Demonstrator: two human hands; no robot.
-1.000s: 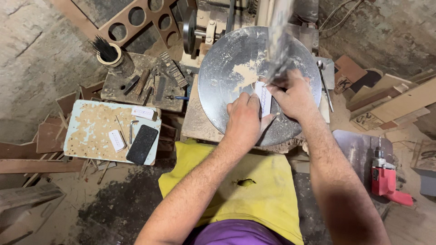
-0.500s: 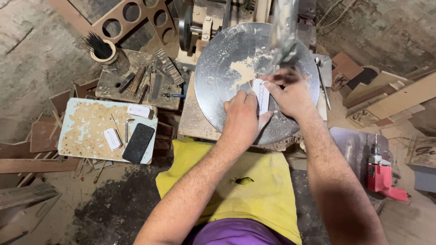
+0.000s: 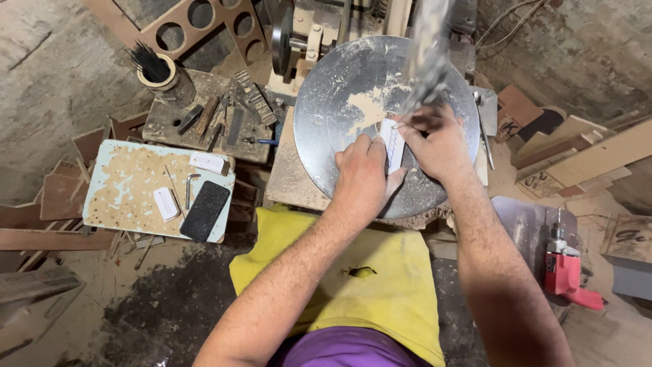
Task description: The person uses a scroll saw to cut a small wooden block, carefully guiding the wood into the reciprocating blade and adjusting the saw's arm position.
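left hand [image 3: 363,178], right hand [image 3: 435,139], gripping white strip [image 3: 392,144], round metal table [image 3: 326,109]

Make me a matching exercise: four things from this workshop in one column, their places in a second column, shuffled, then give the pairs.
Things:
1. white piece
2. red drill
3. black phone
4. tin of black rods

Places:
A. on the pale blue board
B. floor, far right
C. between both hands on the round metal table
D. back left corner of the tool bench

Pairs: 1-C, 2-B, 3-A, 4-D

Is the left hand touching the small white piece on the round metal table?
Touching. The head view shows the left hand with its fingers pressed along the white piece's left edge, no gap between them.
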